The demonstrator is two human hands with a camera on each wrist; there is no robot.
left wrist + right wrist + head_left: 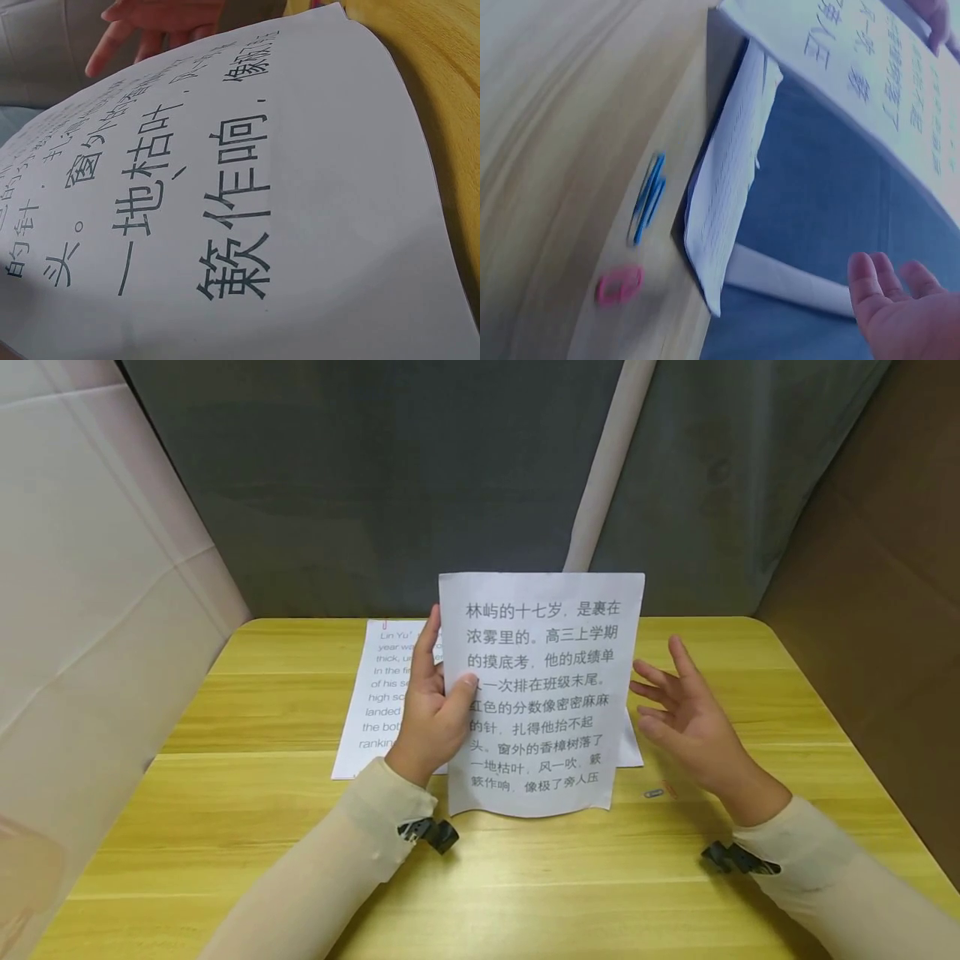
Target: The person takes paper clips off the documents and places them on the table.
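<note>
My left hand [438, 693] holds a white sheet printed with large Chinese text [542, 693] upright above the table, pinching its left edge with the thumb on the front. The same sheet [247, 210] fills the left wrist view. My right hand [675, 693] is open with fingers spread, just right of the sheet and not touching it; its palm [904, 315] shows in the right wrist view below the held sheet [870, 67]. Its fingers [150, 22] also show beyond the sheet's far edge.
A sheet with English text [382, 693] lies flat on the yellow wooden table [525, 877] behind the held one, and another paper's edge [727, 187] lies beside it. A blue paper clip [649, 199] and a pink one [619, 285] lie near my right wrist. Grey curtain behind.
</note>
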